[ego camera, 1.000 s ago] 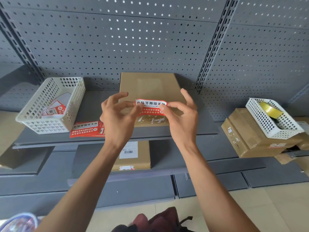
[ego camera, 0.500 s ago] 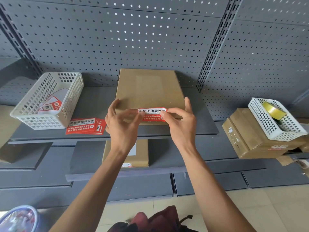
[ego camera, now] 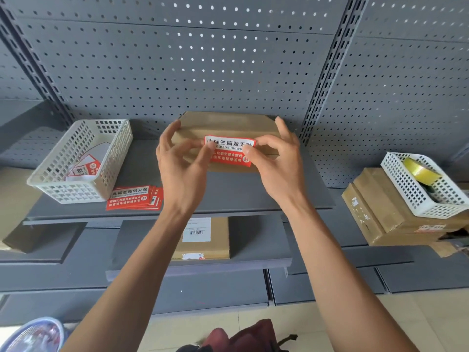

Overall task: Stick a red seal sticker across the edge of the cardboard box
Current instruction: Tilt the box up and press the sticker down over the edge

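On grey shelf (ego camera: 253,194), cardboard box (ego camera: 228,125) meets pegboard (ego camera: 203,59).

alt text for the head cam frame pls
Left hand and right hand pinch a red-and-white seal sticker by its ends against the front of a flat brown cardboard box on a grey metal shelf.

Two bare forearms, no sleeves in view. No watch, rings or gloves on left hand (ego camera: 181,163) or right hand (ego camera: 278,161). Nails short, unpainted. Lower edge: dark red fabric, likely clothing, with black strap.
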A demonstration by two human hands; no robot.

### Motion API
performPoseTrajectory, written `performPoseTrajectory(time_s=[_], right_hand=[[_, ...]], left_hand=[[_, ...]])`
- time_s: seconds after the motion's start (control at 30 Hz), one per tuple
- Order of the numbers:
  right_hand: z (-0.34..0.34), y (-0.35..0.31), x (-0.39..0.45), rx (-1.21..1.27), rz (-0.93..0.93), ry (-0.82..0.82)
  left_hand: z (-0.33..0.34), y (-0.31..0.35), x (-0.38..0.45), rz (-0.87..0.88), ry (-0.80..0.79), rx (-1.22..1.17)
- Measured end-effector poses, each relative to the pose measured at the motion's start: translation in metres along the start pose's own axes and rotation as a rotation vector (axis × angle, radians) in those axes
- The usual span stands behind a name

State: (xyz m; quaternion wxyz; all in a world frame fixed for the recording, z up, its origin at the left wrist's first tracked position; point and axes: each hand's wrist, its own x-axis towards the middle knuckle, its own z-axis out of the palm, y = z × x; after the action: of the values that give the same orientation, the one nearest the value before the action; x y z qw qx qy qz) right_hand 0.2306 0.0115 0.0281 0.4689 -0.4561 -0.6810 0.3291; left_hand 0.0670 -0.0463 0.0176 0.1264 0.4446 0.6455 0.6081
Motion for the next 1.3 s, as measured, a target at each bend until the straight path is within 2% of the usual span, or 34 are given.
performPoseTrajectory(time_s=[0.23, 0.4, 0.57, 0.8, 1.3], right_hand=[[-0.006, -0.017, 0.024, 0.020, -0.006, 0.012], [0.000, -0.018, 0.031, -0.019, -0.012, 0.025], [0.010, -0.019, 0.035, -0.058, -0.035, 0.110], [0.019, -0.019, 0.046, -0.106, -0.032, 0.142], [0.026, -0.016, 0.060, -0.164, -0.015, 0.179]], left_hand=[[0.001, 0.023, 0.021, 0.080, 0.017, -0.026], [0.007, 0.017, 0.031, 0.121, 0.072, 0.094], [0.011, 0.015, 0.037, 0.179, 0.101, 0.177], [0.015, 0.016, 0.048, 0.138, 0.143, 0.234], [0.027, 0.014, 0.056, 0.176, 0.181, 0.277]])
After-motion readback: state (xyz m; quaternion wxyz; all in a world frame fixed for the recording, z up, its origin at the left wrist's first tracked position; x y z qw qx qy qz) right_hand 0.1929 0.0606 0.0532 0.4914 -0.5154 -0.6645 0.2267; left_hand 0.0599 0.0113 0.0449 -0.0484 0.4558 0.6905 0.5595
